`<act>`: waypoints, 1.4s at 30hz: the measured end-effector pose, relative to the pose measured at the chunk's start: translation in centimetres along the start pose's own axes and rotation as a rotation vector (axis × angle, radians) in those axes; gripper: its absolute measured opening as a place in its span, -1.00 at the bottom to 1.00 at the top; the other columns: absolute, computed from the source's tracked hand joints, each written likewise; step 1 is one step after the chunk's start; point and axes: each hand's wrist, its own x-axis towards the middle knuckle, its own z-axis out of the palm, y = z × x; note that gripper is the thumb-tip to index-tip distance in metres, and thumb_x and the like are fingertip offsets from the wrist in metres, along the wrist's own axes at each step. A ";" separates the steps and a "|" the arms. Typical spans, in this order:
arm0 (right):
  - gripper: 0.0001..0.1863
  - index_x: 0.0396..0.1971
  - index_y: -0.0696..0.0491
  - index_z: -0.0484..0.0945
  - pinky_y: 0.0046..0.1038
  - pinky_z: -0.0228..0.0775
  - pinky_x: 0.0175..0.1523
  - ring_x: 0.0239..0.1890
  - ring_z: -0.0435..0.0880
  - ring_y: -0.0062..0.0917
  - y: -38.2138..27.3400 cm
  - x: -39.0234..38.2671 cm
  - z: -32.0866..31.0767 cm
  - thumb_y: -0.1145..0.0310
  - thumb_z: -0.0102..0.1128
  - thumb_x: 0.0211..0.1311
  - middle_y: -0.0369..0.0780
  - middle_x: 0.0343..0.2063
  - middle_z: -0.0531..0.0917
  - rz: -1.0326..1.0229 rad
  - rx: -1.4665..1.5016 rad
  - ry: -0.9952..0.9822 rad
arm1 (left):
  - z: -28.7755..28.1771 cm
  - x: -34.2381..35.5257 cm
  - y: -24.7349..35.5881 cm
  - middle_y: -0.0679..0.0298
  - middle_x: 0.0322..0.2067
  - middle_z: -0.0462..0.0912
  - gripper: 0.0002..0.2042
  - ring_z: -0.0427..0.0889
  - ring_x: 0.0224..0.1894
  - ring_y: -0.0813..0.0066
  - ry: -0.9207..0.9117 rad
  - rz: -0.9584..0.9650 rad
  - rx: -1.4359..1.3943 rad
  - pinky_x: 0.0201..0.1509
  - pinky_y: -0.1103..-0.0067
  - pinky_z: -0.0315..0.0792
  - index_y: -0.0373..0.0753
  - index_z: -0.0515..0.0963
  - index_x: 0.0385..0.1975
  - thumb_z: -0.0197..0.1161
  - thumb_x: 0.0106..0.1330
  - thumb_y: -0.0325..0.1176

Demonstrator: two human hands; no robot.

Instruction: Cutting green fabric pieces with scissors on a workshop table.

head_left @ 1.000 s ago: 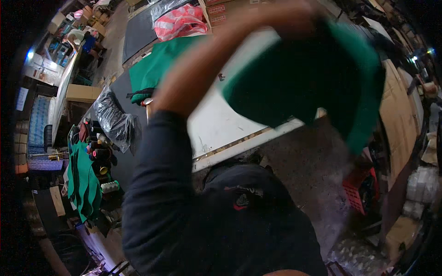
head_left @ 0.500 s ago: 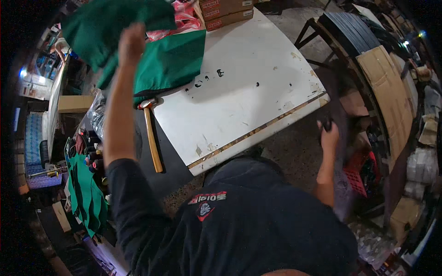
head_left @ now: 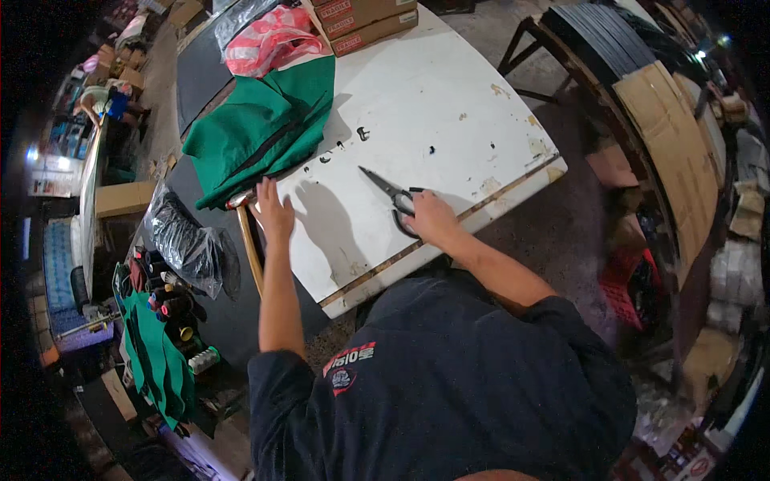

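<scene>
Above the front part of the white table (head_left: 401, 104), my right hand (head_left: 434, 218) grips a pair of scissors (head_left: 403, 202) by its dark handles. The blades point to the far left, away from me. My left hand (head_left: 276, 212) is open with fingers stretched out, at the table's left edge, beside the hammer. It holds nothing that I can see. Just beyond its fingertips lies a crumpled green cloth (head_left: 265, 120), across the table's left side. The wooden-handled hammer (head_left: 250, 250) is partly hidden by my left hand and the cloth.
Brown cardboard boxes (head_left: 373, 30) and a pink-and-white plastic bag (head_left: 271, 44) sit at the far end. Left of the table are thread spools (head_left: 172, 305), a black plastic-wrapped bundle (head_left: 180, 240) and green fabric pieces (head_left: 156, 361). A rack with cardboard (head_left: 658, 136) stands right.
My left hand has let go of the raised green cloth, which now lies on the table, and has come down nearer. My right hand has moved left from beside the table to above it.
</scene>
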 end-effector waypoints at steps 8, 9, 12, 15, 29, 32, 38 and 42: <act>-0.48 -0.05 0.12 0.44 -0.24 0.20 0.17 0.14 0.34 -0.22 3.3 9.3 -2.0 0.03 0.11 0.12 -0.06 0.02 0.45 -0.451 -0.100 -0.038 | -3.1 -16.3 7.0 0.03 0.12 0.31 -0.67 0.23 0.20 0.05 0.121 -0.263 -0.269 0.19 0.10 0.07 -0.28 0.41 -0.01 0.12 0.21 -0.40; -0.42 0.06 0.10 0.39 -0.23 0.08 0.26 0.22 0.25 -0.22 5.0 10.3 -1.1 0.02 0.10 0.13 -0.06 0.12 0.38 -0.700 -0.200 0.171 | -3.6 -17.8 6.5 0.01 0.10 0.33 -0.69 0.25 0.17 0.03 0.143 -0.307 -0.235 0.18 0.11 0.08 -0.30 0.42 -0.04 0.11 0.21 -0.42; -0.34 0.19 0.12 0.21 -0.13 -0.09 0.32 0.28 0.15 -0.25 15.1 12.3 -1.7 0.06 0.07 0.15 -0.05 0.18 0.29 -0.397 -0.266 0.236 | -7.2 -23.3 3.9 0.03 0.08 0.33 -0.71 0.27 0.14 0.04 0.171 -0.546 -0.013 0.17 0.18 0.12 -0.31 0.44 -0.08 0.13 0.20 -0.41; -0.46 0.01 0.20 0.35 -0.17 0.09 0.16 0.11 0.30 -0.28 15.7 8.8 -7.2 0.08 0.03 0.19 -0.04 0.06 0.38 -0.312 -0.530 0.232 | -10.0 -32.6 -0.1 0.06 0.05 0.34 -0.72 0.28 0.10 0.04 0.319 -0.951 0.177 0.15 0.24 0.17 -0.27 0.45 -0.10 0.15 0.19 -0.39; -0.51 -0.12 0.10 0.56 -0.25 0.45 -0.21 -0.22 0.59 -0.19 33.6 4.5 -7.9 -0.02 0.05 0.20 -0.03 -0.16 0.60 0.356 -1.192 -0.089 | -23.6 -31.7 -27.3 0.14 -0.14 0.45 -0.74 0.40 -0.04 0.08 0.923 -1.059 0.375 -0.04 0.25 0.33 -0.17 0.47 -0.20 0.22 0.09 -0.34; -0.55 -0.28 0.16 0.61 -0.30 0.45 -0.20 -0.33 0.59 -0.18 31.8 -2.1 -8.5 0.02 0.04 0.23 0.02 -0.38 0.64 0.681 -0.493 0.313 | -28.7 -29.9 -39.7 0.12 -0.17 0.48 -0.68 0.43 -0.06 0.05 0.913 -1.123 0.249 -0.05 0.24 0.36 -0.17 0.44 -0.13 0.22 0.08 -0.32; -0.55 -0.29 0.17 0.61 -0.29 0.44 -0.20 -0.33 0.59 -0.18 23.7 -6.8 -5.7 0.03 0.04 0.23 0.02 -0.38 0.64 0.715 -0.479 0.300 | -33.4 -27.3 -51.7 0.10 -0.01 0.43 -0.53 0.39 0.06 0.10 0.442 -1.168 0.474 0.04 0.18 0.33 -0.07 0.32 0.10 0.19 0.15 -0.25; -0.56 -0.30 0.18 0.61 -0.29 0.44 -0.20 -0.33 0.58 -0.19 19.2 -10.0 -4.7 0.04 0.04 0.22 0.02 -0.39 0.64 0.748 -0.467 0.292 | -34.1 -26.2 -59.9 0.09 0.03 0.40 -0.51 0.34 0.11 0.06 0.399 -1.272 0.367 0.10 0.13 0.26 -0.05 0.29 0.13 0.17 0.17 -0.18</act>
